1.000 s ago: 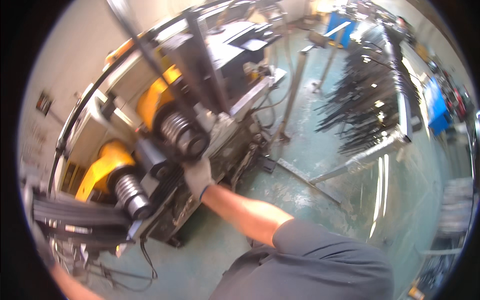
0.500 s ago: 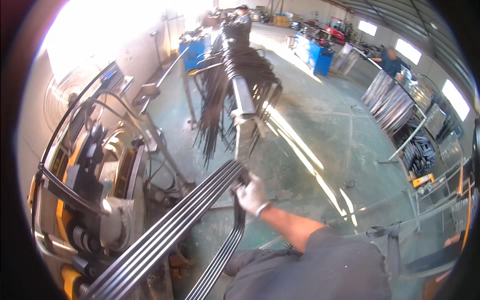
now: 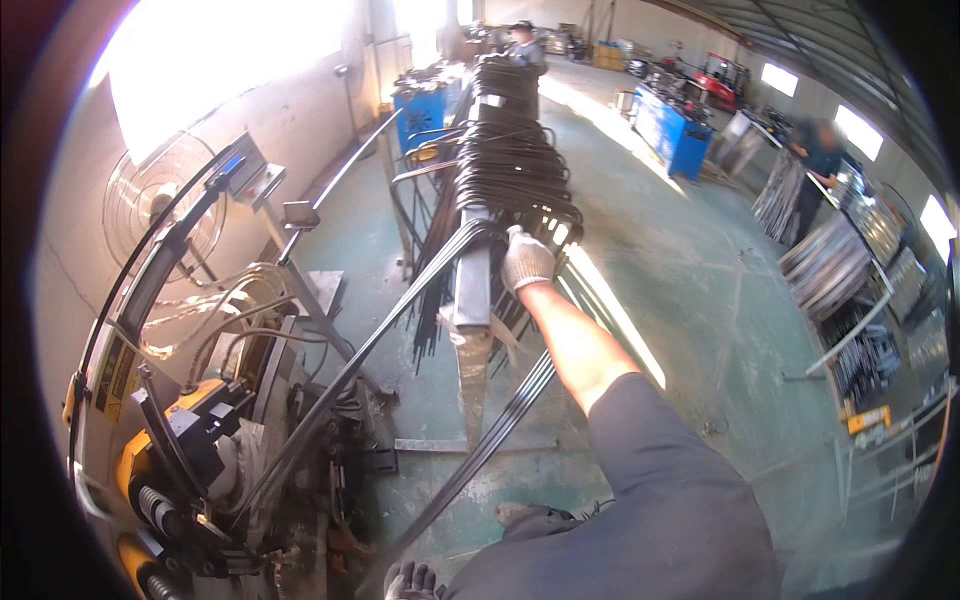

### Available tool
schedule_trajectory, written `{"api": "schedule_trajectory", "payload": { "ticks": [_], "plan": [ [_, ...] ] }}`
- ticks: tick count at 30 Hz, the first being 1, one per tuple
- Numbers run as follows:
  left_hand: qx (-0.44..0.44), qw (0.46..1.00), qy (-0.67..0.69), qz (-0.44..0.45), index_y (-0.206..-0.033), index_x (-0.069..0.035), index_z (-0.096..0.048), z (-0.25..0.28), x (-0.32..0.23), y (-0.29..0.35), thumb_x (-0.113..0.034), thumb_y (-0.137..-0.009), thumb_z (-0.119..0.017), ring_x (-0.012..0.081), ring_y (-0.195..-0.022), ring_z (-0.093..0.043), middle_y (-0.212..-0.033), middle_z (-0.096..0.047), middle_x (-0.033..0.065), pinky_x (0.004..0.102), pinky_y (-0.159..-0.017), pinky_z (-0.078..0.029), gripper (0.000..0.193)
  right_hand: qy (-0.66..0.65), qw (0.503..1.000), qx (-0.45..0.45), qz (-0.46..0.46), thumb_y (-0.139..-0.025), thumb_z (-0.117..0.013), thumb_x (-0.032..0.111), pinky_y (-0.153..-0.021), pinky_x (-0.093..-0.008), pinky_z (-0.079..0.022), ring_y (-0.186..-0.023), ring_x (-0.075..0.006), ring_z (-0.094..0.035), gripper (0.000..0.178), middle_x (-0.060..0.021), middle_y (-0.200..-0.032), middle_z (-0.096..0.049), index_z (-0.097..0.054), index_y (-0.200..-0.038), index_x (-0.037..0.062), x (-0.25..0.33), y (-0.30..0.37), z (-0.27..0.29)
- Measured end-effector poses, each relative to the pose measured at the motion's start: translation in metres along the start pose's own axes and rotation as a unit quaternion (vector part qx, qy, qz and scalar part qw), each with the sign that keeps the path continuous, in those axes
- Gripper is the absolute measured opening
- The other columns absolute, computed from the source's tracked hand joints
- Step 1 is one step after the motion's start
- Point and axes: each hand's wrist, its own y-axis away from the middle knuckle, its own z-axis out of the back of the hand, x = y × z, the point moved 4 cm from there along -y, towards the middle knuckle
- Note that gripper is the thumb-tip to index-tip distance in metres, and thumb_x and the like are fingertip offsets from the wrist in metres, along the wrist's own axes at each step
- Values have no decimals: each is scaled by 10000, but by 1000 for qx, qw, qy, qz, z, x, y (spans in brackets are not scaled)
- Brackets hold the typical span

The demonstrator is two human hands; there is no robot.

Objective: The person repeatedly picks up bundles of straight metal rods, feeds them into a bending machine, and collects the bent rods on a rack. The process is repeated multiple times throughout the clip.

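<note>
Shifted forward, bent black rods point(image 3: 405, 302) cross the beam point(image 3: 472, 290) at the curled right hand point(image 3: 527, 262); cannot tell if clamped.

bent bars point(image 3: 515, 165) block ahead; open floor point(image 3: 690, 270) lies right.

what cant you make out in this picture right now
- Head view: white-gloved right hand: its back hides the palm, so its grip on the bent black metal rods is uncertain.
- Head view: grey-gloved left hand: mostly cut off by the lower edge.
- Head view: yellow-and-black metal machine: cut off by the dark lens rim.
- Head view: distant dark-capped person: hands too small.
</note>
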Motion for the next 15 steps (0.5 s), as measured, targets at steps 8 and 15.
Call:
{"api": "schedule_trajectory", "payload": {
  "ticks": [8, 15],
  "plan": [
    [-91, 982, -67, -153, -1409, -4, -650, -74, -17, 17, -3, -1055, -694, 387, -1106, -776, -1283, -783, 244, 538, -1004, -649, 357, 114, 992, -38, 27, -1151, -536, 223, -1274, -677, -390, -1389, -364, -640, 384, -156, -1414, -716, -602, -1496, 67, 11, -120, -67],
    [-227, 958, 21, -175, -1386, -13, -638, 56, 51, 54, -44, -1035, -678, 344, -901, -789, -1108, -754, 206, 487, -777, -674, 354, 282, 920, 208, 175, -1095, -598, 286, -1267, -520, -391, -1488, -405, -560, 547, -239, -1584, -602, -594, -1586, 47, -57, 30, -175]
  ]
}}
